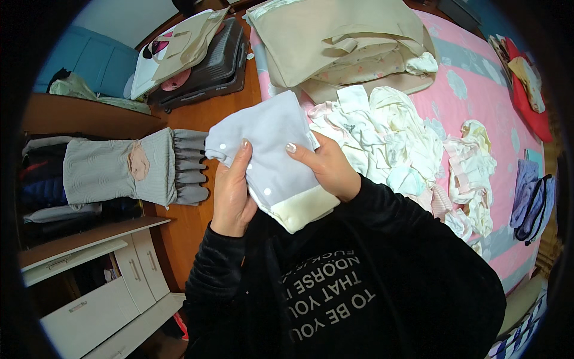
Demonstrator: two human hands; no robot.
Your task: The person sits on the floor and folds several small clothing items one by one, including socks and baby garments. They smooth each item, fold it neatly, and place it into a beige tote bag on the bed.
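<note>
Between my two hands I hold a folded pale lavender garment (269, 123) with white snap buttons and a cream band at its lower end. My left hand (235, 193) grips its left side, the thumb lying on top near a snap. On the opposite edge my right hand (329, 164) pinches the fabric beside a small white label, thumb on top. The fingers of both hands are mostly hidden beneath the cloth. The bundle is held up in front of my black top (358, 287), which bears writing.
A heap of white baby clothes (385, 134) and a smaller pile (471, 166) lie on the pink bed (489, 103). Behind them sits a large beige fabric bag (309, 40). Left are a grey quilted garment (107, 168), an open wardrobe with drawers (96, 309) and a dark plastic bin (210, 67).
</note>
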